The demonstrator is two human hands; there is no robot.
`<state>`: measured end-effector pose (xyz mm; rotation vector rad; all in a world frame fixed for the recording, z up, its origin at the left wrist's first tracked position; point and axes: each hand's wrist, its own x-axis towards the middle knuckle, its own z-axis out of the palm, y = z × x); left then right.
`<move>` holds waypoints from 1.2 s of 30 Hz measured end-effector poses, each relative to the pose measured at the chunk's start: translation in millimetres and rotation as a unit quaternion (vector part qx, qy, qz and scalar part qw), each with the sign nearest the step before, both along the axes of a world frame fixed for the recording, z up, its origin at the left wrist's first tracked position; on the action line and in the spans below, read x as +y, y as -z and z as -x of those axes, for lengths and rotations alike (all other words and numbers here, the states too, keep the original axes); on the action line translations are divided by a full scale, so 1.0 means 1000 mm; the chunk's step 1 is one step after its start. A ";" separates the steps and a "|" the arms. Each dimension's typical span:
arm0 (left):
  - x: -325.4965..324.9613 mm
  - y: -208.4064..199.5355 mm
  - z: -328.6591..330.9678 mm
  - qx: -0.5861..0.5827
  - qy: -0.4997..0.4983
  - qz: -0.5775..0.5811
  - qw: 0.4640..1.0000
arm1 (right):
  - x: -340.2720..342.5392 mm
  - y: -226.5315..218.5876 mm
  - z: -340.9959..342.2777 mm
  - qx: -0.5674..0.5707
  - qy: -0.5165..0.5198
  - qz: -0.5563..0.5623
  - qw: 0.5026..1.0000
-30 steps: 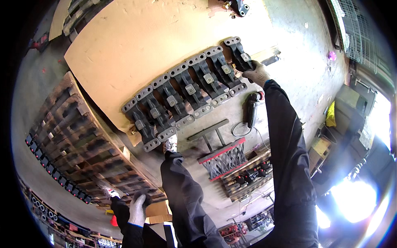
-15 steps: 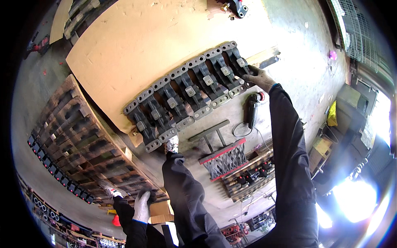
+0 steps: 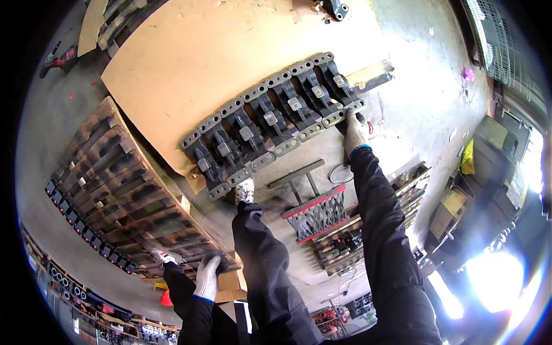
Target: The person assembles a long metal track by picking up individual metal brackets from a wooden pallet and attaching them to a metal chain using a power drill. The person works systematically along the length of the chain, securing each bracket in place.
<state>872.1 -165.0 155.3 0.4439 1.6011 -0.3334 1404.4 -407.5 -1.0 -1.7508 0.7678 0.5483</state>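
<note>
**Gloved hand at the end of the track-shoe row**

The right hand [image 3: 355, 129], in a light work glove, reaches out to the row of dark metal track shoes [image 3: 270, 118] lying on the plywood sheet [image 3: 190, 52]. Its fingers [image 3: 349, 115] rest on the edge of the end shoe; whether they curl around it cannot be told. The left hand [image 3: 207, 276], also gloved, presses flat with fingers spread on the stacked wooden pallet [image 3: 132, 190] close to the body. A red-edged rack [image 3: 316, 215] sits between the legs.

Plywood sheet [image 3: 213, 63] on floor; red-edged metal rack [image 3: 316, 215]; yellow bag [image 3: 468, 158].
</note>
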 end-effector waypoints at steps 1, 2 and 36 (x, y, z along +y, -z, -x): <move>0.001 -0.002 -0.001 0.000 -0.006 0.001 1.000 | 0.013 -0.010 -0.003 0.004 -0.006 0.037 0.999; 0.001 -0.003 -0.002 0.002 -0.006 -0.010 1.000 | 0.002 0.009 -0.003 -0.011 -0.017 0.041 0.999; 0.238 -0.041 0.423 0.169 -0.049 -0.410 0.895 | 0.300 -0.109 0.496 0.165 -0.576 -0.005 0.801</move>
